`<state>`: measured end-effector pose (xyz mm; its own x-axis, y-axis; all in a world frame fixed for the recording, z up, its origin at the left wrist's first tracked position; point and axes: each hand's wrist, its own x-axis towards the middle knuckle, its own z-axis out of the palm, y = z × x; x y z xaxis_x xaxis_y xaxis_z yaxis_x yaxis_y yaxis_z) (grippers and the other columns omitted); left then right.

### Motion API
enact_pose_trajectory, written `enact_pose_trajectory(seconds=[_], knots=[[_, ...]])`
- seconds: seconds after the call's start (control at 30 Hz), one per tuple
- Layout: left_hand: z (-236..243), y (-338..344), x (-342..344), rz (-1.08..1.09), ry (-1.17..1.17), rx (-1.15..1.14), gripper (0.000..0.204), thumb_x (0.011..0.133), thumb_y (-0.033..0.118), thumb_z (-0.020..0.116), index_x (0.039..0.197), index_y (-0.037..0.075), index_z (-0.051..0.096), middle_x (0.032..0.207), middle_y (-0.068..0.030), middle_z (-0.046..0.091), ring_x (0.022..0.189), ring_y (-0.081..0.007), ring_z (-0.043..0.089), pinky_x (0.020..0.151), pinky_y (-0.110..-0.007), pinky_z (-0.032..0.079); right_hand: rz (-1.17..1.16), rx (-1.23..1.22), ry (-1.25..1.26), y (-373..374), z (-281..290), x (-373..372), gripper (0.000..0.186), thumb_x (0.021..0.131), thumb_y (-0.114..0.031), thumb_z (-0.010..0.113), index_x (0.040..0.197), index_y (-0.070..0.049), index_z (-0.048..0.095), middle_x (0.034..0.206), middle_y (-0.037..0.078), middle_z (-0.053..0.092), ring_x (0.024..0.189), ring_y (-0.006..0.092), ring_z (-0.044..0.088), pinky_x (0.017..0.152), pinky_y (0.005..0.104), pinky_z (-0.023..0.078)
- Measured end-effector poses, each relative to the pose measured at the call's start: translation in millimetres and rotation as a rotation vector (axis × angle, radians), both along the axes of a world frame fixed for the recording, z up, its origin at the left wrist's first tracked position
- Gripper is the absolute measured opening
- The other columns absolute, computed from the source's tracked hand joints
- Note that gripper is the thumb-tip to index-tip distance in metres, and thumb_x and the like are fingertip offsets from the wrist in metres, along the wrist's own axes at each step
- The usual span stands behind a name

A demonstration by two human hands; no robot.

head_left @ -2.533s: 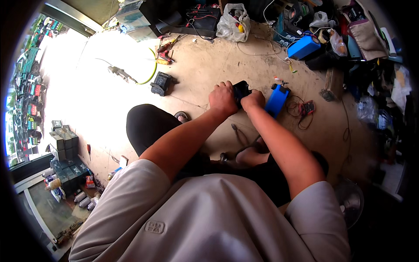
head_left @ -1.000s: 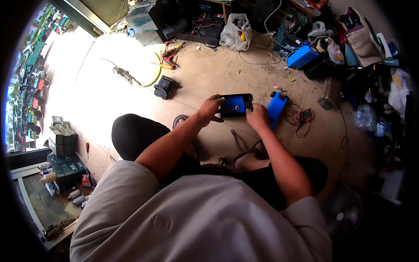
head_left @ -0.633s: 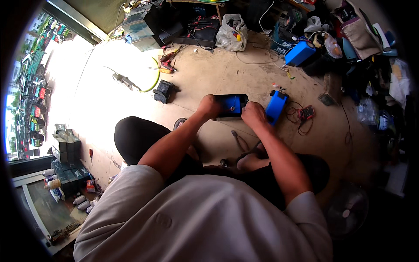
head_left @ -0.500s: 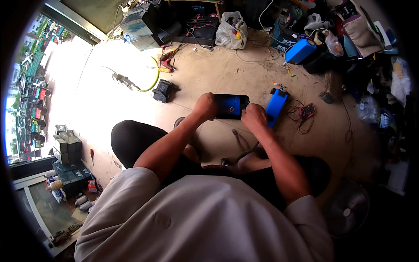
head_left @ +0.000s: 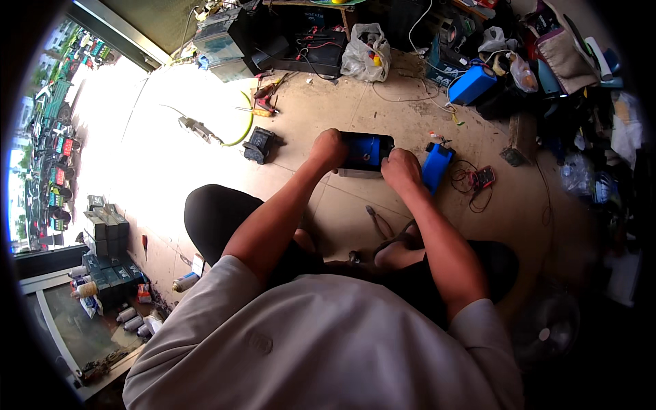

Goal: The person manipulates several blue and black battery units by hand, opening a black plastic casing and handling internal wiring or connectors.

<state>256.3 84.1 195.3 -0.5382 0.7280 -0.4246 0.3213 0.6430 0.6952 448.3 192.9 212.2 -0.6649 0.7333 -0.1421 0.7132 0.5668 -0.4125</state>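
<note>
Your left hand [head_left: 329, 149] clamps the case [head_left: 362, 167] at nine o'clock, right hand [head_left: 402, 168] at four; likely stiff, weighty; hold both ends.

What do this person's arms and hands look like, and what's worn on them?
The left hand and right hand are ungloved. Loose, light grey short sleeves leave the forearms bare, with nothing visibly strapped on.

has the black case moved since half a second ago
Yes: measured against the pliers, the black case has shifted up the picture, opening a wider gap between them.
</note>
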Motion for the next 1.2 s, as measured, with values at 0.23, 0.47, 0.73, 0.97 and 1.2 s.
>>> enact_pose_trajectory(seconds=[0.23, 0.47, 0.73, 0.97, 1.2], knots=[[7.4, 24.2, -14.5, -0.008, -0.024, -0.108, 0.026, 0.09, 0.01, 0.059, 0.088, -0.012, 0.072, 0.077, -0.0296, 0.073, 0.067, -0.0392, 0.077, 0.066, -0.044, 0.064, 0.016, -0.038, -0.054, 19.9, -12.0, -22.0, 0.028, 0.091, -0.022, 0.065, 0.088, 0.004, 0.075, 0.095, 0.032, 0.072, 0.093, 0.0497, 0.071, 0.087, 0.0551, 0.057], [-4.0, 28.9, -16.1, 0.03, 0.06, -0.033, 0.03, 0.091, 0.016, 0.061, 0.083, -0.011, 0.072, 0.071, -0.0274, 0.072, 0.061, -0.0368, 0.076, 0.067, -0.044, 0.064, -0.01, -0.036, -0.035, 27.4, -13.2, -22.3, 0.033, 0.094, -0.031, 0.069, 0.089, 0.001, 0.077, 0.096, 0.026, 0.075, 0.095, 0.0456, 0.073, 0.086, 0.0531, 0.058], [-9.2, 15.9, -14.1, 0.281, -0.024, 0.114, 0.049, 0.102, 0.038, 0.057, 0.1, -0.01, 0.07, 0.091, -0.0346, 0.073, 0.077, -0.0412, 0.076, 0.077, -0.049, 0.06, 0.026, 0.079, 0.136, -1.8, 79.2, -17.2, 0.032, 0.095, -0.034, 0.075, 0.089, -0.003, 0.075, 0.087, 0.022, 0.075, 0.086, 0.043, 0.072, 0.079, 0.052, 0.056], [88.3, -0.9, -42.6, 0.494, -0.264, 0.474, 0.051, 0.107, 0.034, 0.062, 0.141, -0.004, 0.061, 0.119, -0.0148, 0.071, 0.106, -0.0269, 0.071, 0.082, -0.04, 0.061, 0.608, 0.097, 0.816, -105.8, 273.1, 32.9, 0.02, 0.09, -0.017, 0.081, 0.092, -0.004, 0.066, 0.071, 0.007, 0.06, 0.066, 0.0284, 0.066, 0.058, 0.0383, 0.054], [196.1, -45.9, -29.2, 0.376, -0.162, 0.632, 0.051, 0.106, 0.03, 0.066, 0.142, -0.005, 0.06, 0.132, -0.018, 0.072, 0.119, -0.0284, 0.07, 0.094, -0.039, 0.058, 0.783, 0.184, 0.391, -260.6, 320.7, 82.7, 0.074, 0.088, -0.052, 0.08, 0.137, -0.001, 0.061, 0.103, 0.01, 0.071, 0.085, 0.0248, 0.067, 0.091, 0.0292, 0.048]])
